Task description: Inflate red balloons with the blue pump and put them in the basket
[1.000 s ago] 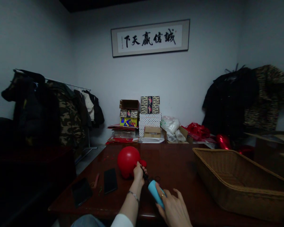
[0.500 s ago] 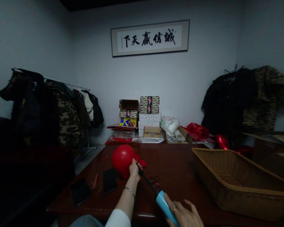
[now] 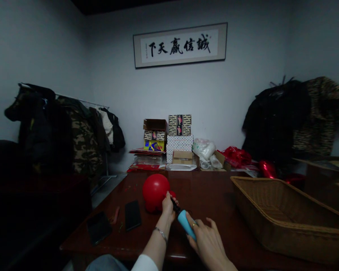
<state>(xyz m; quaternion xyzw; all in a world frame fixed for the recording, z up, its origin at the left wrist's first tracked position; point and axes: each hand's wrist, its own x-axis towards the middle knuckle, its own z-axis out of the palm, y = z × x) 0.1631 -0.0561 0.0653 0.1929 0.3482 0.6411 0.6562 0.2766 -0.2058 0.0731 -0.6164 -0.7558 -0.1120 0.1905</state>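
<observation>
Well, the balloon (image 3: pixel 156 188) is looking round, red and faintly shiny, with lumps bulging underneath, and it's sitting over the table (image 3: pixel 211 195), just beyond my left hand (image 3: pixel 168 206). The scroll (image 3: pixel 179 46) is reading 誠信贏天下, right to left. My left hand is pointing forward, clasping balloon and black pump tip together; my right hand (image 3: pixel 205 238), knuckles up, is gripping the blue pump (image 3: pixel 185 224).
</observation>
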